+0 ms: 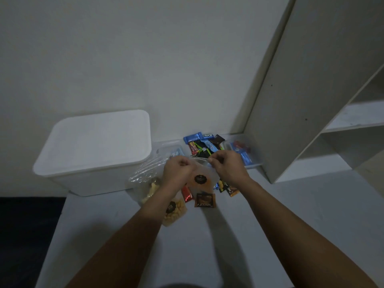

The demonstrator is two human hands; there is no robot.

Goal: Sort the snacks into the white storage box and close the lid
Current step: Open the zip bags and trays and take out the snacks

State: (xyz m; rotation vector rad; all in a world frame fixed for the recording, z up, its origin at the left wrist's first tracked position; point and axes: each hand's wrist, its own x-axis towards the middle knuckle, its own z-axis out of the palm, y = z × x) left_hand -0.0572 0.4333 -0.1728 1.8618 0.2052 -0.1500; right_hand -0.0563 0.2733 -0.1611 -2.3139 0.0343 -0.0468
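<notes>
A: Hands first. What are they doing?

B: The left hand (pixel 178 167) and the right hand (pixel 224 165) are both curled tight, each pinching the top edge of one clear pouch (pixel 201 179) with an orange filling and a dark round label, held up between them over the table (pixel 207 246).

A: How will it handle?

B: Light and floppy, I'd judge, with slick film (the seal strip along the top looks like the firmest part to grip). Squeezing the belly might crush what's inside.

A: And nearest us?

B: A second pouch of pale yellow pieces (pixel 174 210) lies under the left wrist, and a small brown sachet (pixel 205 200) just right of it. Further left a crumpled clear bag (pixel 145 181) leans against the box.

A: The box itself?

B: The white storage box (pixel 68 183) stands far left by the wall, its lid (pixel 97 140) on it, so it has to come off before anything goes in. To its right, furthest back, a clear tray (pixel 254 163) holds a heap of wrapped bars (pixel 205 145), light and stiff enough to grab in handfuls.
</notes>
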